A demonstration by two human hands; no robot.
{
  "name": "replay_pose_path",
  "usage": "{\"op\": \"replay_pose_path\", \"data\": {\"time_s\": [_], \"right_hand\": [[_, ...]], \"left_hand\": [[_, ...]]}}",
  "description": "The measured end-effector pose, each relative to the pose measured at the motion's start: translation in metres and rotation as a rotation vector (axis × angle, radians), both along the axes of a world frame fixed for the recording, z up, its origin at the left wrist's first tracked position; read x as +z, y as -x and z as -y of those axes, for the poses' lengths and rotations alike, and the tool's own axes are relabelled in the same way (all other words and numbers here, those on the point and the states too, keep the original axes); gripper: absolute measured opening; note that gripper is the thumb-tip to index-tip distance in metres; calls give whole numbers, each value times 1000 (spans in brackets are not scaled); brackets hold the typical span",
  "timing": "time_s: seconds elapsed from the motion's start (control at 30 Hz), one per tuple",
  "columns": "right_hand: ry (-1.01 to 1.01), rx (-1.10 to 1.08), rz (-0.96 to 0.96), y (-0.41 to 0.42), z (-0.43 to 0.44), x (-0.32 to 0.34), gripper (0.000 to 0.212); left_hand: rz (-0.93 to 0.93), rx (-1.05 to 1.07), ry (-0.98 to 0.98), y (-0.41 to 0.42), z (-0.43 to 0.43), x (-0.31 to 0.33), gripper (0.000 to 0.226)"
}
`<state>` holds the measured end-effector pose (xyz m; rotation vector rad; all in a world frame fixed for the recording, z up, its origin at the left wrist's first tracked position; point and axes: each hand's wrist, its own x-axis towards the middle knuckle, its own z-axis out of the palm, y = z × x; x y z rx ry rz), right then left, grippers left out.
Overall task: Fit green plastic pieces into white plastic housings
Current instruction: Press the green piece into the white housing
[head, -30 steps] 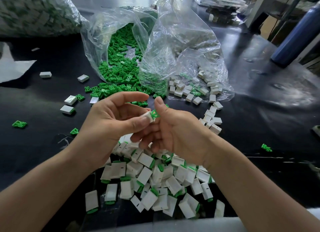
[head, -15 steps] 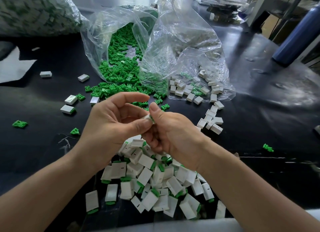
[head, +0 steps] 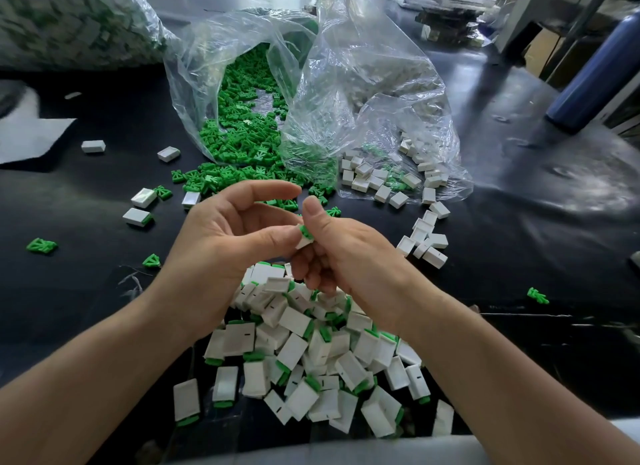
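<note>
Between the fingers, white housing, green piece on top

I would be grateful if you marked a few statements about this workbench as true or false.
1. The left hand and right hand pinch one white housing with a green piece in it. True.
2. A cardboard box holds the supply of parts. False: loose green pieces spill from a clear plastic bag.
3. A pile of fitted housings lies on the table below the hands. True.
4. The table top is white. False: it is black.
</note>
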<state>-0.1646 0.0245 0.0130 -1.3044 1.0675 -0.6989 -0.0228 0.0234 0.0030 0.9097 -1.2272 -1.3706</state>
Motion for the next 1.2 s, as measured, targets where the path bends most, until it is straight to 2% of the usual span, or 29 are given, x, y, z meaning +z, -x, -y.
{"op": "replay_pose_path", "data": {"time_s": [0.17,0.27,0.47,0.6,0.67,0.8,1.2], "right_hand": [[16,30,4,0,0,1,44],[31,38,15,1,0,1,40],[56,82,-17,0,-1,2,49],[58,54,23,1,-3,2,47],[92,29,-13,-1,-3,0,46],[171,-17,-125,-5,-4,-3,45],[364,-17,-320,-8,-6,-4,32]], "left_hand": [[-18,-9,7,-1,0,0,36],[-38,-32,34,-2,0,0,44],[-34,-33,55,-1,-1,0,37],[-45,-76,69,0,-2,1,39],[-38,-64,61,0,-2,1,42],[-34,-25,21,2,-2,0,32],[-97,-32,0,4,-3,1,42]]}}
